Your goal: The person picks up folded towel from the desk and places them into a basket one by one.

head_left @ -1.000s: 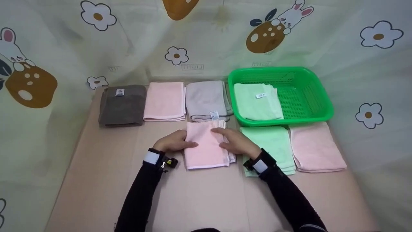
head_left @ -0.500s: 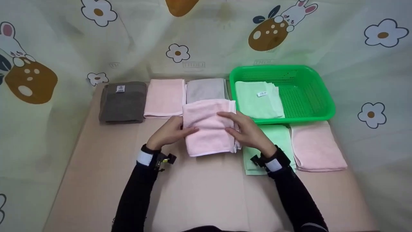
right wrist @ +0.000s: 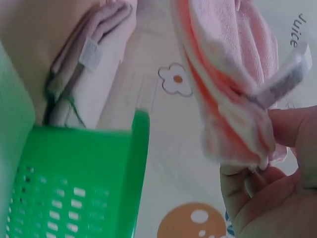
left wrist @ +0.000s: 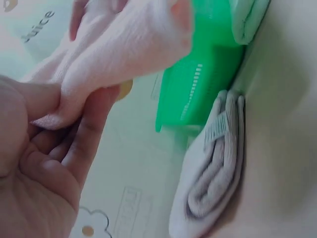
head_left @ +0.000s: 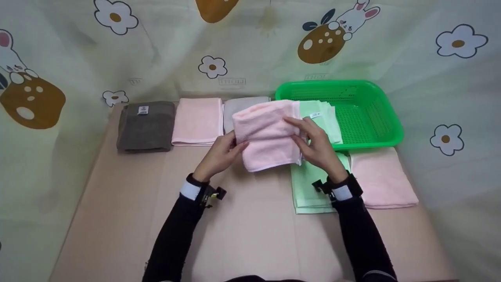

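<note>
A folded pink towel [head_left: 268,135] is held up off the table between both hands. My left hand [head_left: 220,154] pinches its left edge, thumb on the near face and fingers behind, as the left wrist view also shows. At the opposite edge my right hand [head_left: 319,147] grips it, with a white tag [right wrist: 285,82] beside the thumb in the right wrist view. Behind the raised towel, a grey towel [head_left: 244,105] is partly covered. The green basket [head_left: 385,117] stands at the back right, and a light green towel [head_left: 325,121] lies in its left part.
Along the back left lie a dark grey-brown towel [head_left: 146,127] and another pink towel [head_left: 197,121]. In front of the basket are a second light green towel [head_left: 311,192], partly under the right arm, and a pink towel [head_left: 381,178]. A patterned curtain [head_left: 164,51] hangs behind the table.
Both hands have lifted the pink towel from the table and carried it away from the body and to the right. It now overlaps the basket's left side in the head view.
</note>
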A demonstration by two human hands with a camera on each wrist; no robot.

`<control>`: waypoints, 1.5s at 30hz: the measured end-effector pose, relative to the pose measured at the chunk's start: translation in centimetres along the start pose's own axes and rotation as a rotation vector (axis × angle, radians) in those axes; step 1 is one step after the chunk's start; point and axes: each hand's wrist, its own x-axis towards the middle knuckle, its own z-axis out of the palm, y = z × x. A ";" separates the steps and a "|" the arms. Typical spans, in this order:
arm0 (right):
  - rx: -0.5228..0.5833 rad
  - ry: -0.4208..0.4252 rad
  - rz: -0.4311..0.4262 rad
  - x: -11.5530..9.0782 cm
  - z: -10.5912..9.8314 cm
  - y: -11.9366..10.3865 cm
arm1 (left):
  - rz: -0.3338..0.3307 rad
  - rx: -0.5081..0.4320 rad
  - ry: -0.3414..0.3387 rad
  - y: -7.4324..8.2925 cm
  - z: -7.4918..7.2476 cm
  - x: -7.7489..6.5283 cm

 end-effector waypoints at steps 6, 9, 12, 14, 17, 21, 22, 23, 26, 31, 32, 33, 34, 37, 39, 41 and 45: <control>-0.012 0.180 0.062 0.5 -2.2 2.5 | 0.053 -0.090 0.042 0.9 3.0 4.5; -0.018 0.293 0.099 0.5 -3.3 3.8 | 0.085 -0.147 0.110 1.7 4.7 7.0; -0.005 0.416 0.152 0.3 -4.0 5.0 | 0.123 -0.083 0.146 2.6 6.5 9.1; -0.003 0.486 0.198 0.1 -4.3 5.5 | 0.143 0.021 0.132 3.1 7.7 10.0; -0.035 0.552 0.240 -0.1 -4.7 6.1 | 0.154 0.150 0.093 3.2 9.2 10.9; -0.078 0.565 0.269 -0.6 -5.1 6.7 | 0.108 0.171 0.057 2.9 10.4 11.3; -0.085 0.558 0.277 -0.7 -5.1 7.0 | 0.092 0.156 0.051 2.8 10.5 11.3; -0.089 0.543 0.286 -0.8 -5.2 7.2 | 0.077 0.141 0.046 2.7 10.6 11.4; -0.114 0.459 0.322 -0.9 -5.1 8.2 | 0.039 0.130 0.029 2.4 10.8 11.8; -0.199 0.252 0.430 -1.1 -4.5 9.7 | -0.024 0.397 -0.015 2.2 11.6 12.8; -0.223 0.224 0.444 -1.2 -4.4 9.9 | -0.032 0.483 -0.028 2.1 11.9 12.9; -0.244 0.207 0.451 -1.2 -4.3 10.1 | -0.039 0.564 -0.040 2.1 12.1 13.1; -0.267 0.199 0.450 -1.3 -4.1 10.1 | -0.046 0.647 -0.052 2.0 12.4 13.2; -0.309 0.224 0.426 -1.3 -3.8 10.3 | -0.073 0.848 -0.067 2.0 12.9 13.5; -0.332 0.261 0.405 -1.2 -3.6 10.4 | -0.104 0.949 -0.079 1.9 13.1 13.7; -0.345 0.306 0.393 -1.2 -3.5 10.6 | -0.140 1.018 -0.087 1.8 13.0 13.9; -0.360 0.372 0.416 -1.1 -3.3 10.8 | -0.194 1.042 -0.144 1.5 12.6 14.1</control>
